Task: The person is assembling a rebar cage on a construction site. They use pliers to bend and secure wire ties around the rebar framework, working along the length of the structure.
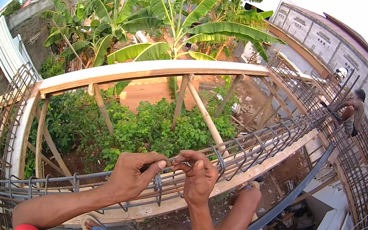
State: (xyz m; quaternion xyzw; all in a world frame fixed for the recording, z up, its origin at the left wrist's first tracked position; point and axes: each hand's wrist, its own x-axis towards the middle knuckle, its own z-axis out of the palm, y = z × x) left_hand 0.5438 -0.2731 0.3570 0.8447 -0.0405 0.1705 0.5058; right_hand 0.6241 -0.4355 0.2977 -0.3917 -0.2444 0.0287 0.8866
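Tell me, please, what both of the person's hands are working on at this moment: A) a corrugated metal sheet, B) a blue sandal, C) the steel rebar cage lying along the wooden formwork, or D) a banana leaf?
C: the left hand and right hand meet with pinched fingers at the top bar of the rebar cage, which runs along the wooden formwork.

This is an open-air building site, seen from up on the formwork of an unfinished structure. Long rebar cages (246,150) lie in wooden beam forms (152,71) propped on timber posts (204,113), and on the far right another person (354,113) crouches on more steel beside a bare block wall (334,43). Banana plants (181,21), green shrubs (142,127) and raw earth fill the ground below, with corrugated sheets (4,46) stacked on the left.
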